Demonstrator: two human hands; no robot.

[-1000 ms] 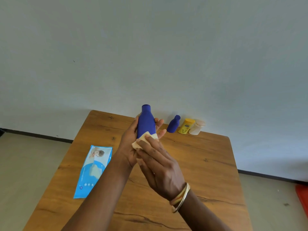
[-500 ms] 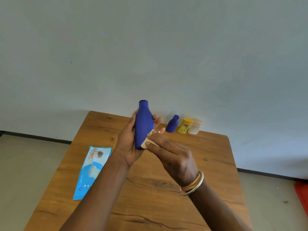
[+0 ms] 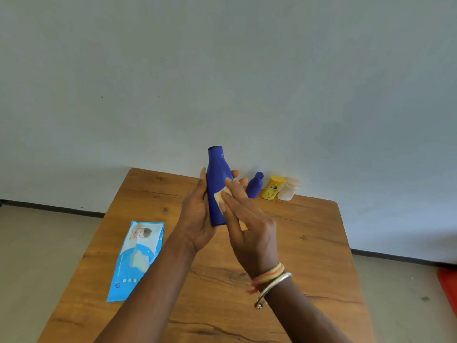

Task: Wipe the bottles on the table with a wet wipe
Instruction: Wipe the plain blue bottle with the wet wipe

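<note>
Large blue bottle (image 3: 217, 184) under the wipe, centre of frame, lifted above the bench (image 3: 309, 268).

Gripped near upright, neck up, in left hand (image 3: 197, 219): thumb along the bottle's left side, fingers curled round behind, fingertips showing past its right edge. Pale wet wipe (image 3: 218, 196) pressed flat against the bottle's lower right flank under the straight, extended fingers of right hand (image 3: 249, 231); a strip of wipe also visible in the gap below those fingers. Bangles (image 3: 272, 278) on the right wrist. Right of centre, at the bench's far edge by the wall, a close row: small blue bottle (image 3: 254, 185), yellow bottle (image 3: 273, 188), white bottle (image 3: 288, 189), all leaning slightly. Lower left of frame, flat on the bench: blue wipes pack (image 3: 137, 258). Red object (image 3: 448, 288) on the floor at the right edge, too cropped to identify.
</note>
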